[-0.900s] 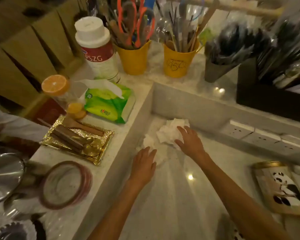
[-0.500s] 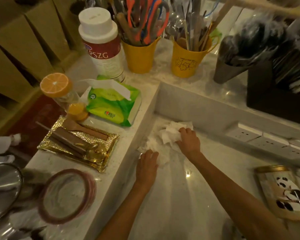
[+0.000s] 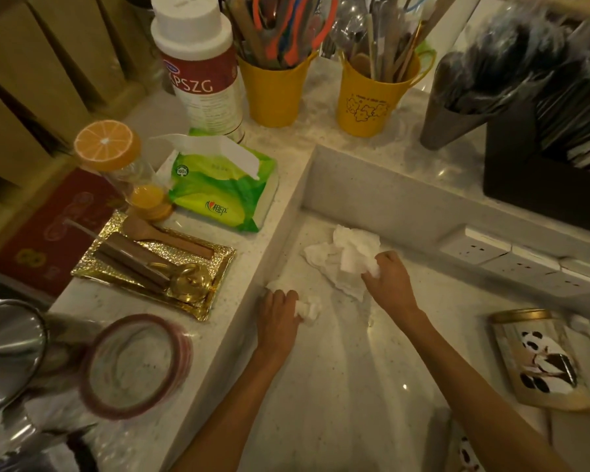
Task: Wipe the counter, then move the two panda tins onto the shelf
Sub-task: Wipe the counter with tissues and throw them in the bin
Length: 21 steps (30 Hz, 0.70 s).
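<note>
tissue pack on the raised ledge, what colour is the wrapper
Green and yellow-green plastic tissue pack, with a white tissue sticking out the top; seen in the head view.

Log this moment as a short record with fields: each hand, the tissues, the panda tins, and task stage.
left hand: grip closed on a small crumpled white tissue wad, on the lower pale stone counter
right hand: grip closed on a larger crumpled white paper tissue, near the counter's back corner
panda tin: gold-lidded tin with panda picture on the counter at right, untouched
second tin: only a panda-printed sliver at the bottom edge
stage: wiping; tins not yet moved
</note>
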Each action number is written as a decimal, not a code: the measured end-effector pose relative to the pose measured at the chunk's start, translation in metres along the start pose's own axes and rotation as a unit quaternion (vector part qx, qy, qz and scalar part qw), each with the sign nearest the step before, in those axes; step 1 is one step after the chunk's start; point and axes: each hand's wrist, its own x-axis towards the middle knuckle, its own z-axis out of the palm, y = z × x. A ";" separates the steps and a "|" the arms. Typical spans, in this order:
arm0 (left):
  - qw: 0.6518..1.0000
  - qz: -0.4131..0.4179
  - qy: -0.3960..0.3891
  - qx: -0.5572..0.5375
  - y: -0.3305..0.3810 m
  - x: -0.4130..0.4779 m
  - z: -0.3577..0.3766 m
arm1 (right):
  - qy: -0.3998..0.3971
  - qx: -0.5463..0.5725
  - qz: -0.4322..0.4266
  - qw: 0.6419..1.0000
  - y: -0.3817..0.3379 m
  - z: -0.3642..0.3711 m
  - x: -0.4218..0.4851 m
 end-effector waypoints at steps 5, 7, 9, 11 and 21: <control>1.000 -0.002 0.003 0.003 -0.002 -0.010 -0.001 | -0.051 0.010 -0.004 0.999 0.003 -0.002 -0.015; 1.000 -0.001 0.003 -0.010 -0.003 -0.011 0.001 | -0.051 -0.008 0.004 0.999 0.006 0.001 -0.019; 1.000 0.003 0.005 -0.022 -0.005 -0.010 0.003 | -0.070 0.011 0.036 0.997 0.004 0.001 -0.015; 1.000 0.006 0.005 -0.029 -0.005 -0.010 0.005 | -0.093 -0.013 0.084 0.992 -0.002 0.002 -0.001; 0.999 0.003 -0.030 -0.037 -0.011 -0.002 0.005 | -0.219 -0.180 -0.024 0.959 -0.034 0.040 0.050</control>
